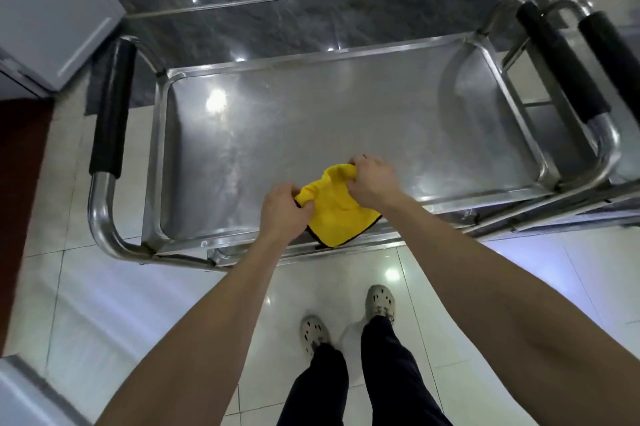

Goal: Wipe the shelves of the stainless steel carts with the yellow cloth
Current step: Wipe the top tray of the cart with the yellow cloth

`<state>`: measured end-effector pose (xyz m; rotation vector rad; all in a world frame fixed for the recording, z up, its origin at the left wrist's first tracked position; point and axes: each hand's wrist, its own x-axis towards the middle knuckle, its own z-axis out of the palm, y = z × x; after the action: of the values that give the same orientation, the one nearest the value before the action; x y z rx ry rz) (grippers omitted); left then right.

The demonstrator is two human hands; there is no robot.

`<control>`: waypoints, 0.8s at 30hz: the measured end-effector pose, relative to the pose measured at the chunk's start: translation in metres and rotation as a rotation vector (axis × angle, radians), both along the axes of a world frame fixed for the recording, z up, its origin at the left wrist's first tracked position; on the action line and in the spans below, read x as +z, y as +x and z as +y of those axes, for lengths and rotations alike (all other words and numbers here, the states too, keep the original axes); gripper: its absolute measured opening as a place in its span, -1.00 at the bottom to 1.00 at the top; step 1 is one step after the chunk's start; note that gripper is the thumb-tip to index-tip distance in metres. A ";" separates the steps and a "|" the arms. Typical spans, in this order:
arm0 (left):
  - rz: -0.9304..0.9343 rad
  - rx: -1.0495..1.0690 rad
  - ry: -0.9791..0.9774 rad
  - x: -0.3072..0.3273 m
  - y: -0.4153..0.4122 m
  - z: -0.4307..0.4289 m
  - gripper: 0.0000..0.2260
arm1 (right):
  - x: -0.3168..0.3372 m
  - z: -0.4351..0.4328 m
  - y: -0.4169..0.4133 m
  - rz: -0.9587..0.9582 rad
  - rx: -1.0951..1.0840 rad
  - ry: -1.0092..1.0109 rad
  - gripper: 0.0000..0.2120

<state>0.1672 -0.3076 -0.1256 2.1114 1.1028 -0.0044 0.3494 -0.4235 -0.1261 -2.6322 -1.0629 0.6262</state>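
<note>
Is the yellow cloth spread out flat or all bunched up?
Bunched up. The yellow cloth is gathered between the left hand and the right hand, with one corner hanging over the cart's top shelf.

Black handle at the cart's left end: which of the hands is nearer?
Left. The left hand grips the cloth right of the handle; the right hand grips it farther right.

The cloth (330, 204) is bright yellow with a thin dark border along its edge. The cart's top shelf (311, 121) is silvery bare steel, streaked with pale smears and white light spots. Its handle grips (110, 114) are black. The floor tiles (138, 287) are glossy off-white. Beyond the cart lies dark grey stone flooring (277, 10) with a mottled, veined pattern. The clogs (381, 301) are pale beige with dark holes, and the trousers (391, 373) are near black.
</note>
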 end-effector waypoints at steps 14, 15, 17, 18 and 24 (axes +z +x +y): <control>-0.241 0.274 -0.082 -0.003 -0.145 -0.044 -0.82 | 0.000 -0.106 -0.116 0.040 0.077 0.389 -0.78; -0.230 0.290 -0.055 -0.006 -0.154 -0.046 -0.82 | -0.007 -0.107 -0.125 0.081 0.075 0.397 -0.78; -0.200 0.305 -0.003 -0.014 -0.172 -0.048 -0.82 | -0.019 -0.108 -0.144 0.160 0.065 0.403 -0.78; -0.193 0.313 0.007 -0.018 -0.180 -0.048 -0.81 | -0.023 -0.108 -0.153 0.182 0.059 0.401 -0.78; -0.194 0.254 0.085 -0.036 -0.218 -0.047 -0.70 | -0.041 -0.105 -0.199 0.310 -0.067 0.403 -0.57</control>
<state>-0.0512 -0.3544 -0.1614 1.9823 1.2618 0.3662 0.1500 -0.5287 -0.1667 -2.1336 -0.8945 0.6940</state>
